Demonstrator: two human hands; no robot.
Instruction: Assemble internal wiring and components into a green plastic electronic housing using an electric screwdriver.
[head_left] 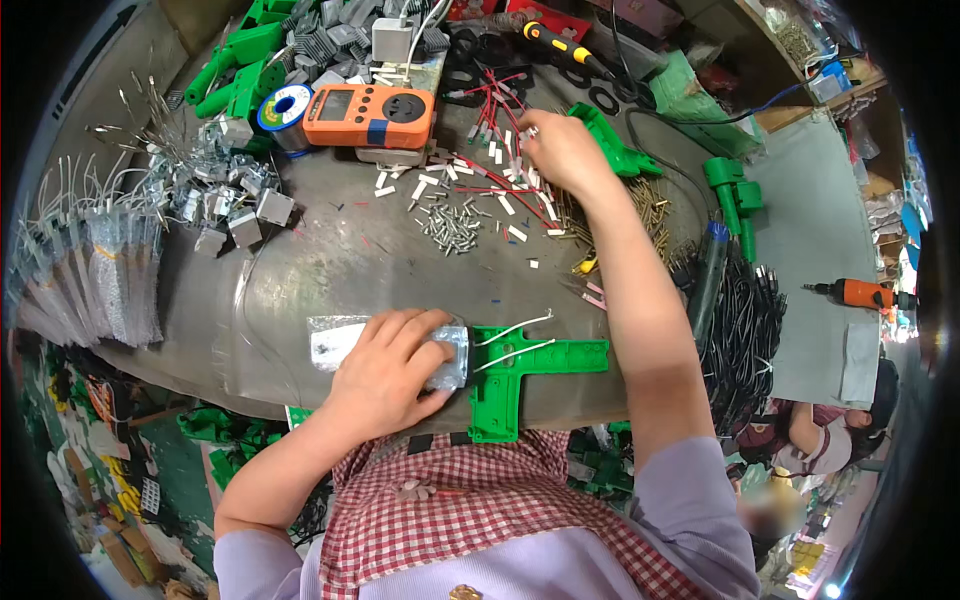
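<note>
My left hand (392, 365) is wrapped over a silver, foil-like sleeve (452, 362) at the table's front edge. The sleeve's right end rests against a green plastic housing half (497, 385), which lies with its hollow side up. Two white wires (520, 350) come out of the sleeve over the housing. Farther off, my right hand (562, 150) has its fingers curled together at a pile of red wires (495, 100) and small white tubes (506, 205). Whatever its fingertips pinch is too small to make out.
Small silver screws (448, 228) and brass-coloured screws (648, 215) lie mid-table. At the back are an orange multimeter (368, 115), a solder spool (285, 108) and a yellow-black soldering iron (565, 48). Metal boxes (275, 207) and foil bundles (120, 270) fill the left; black cables (745, 330) the right.
</note>
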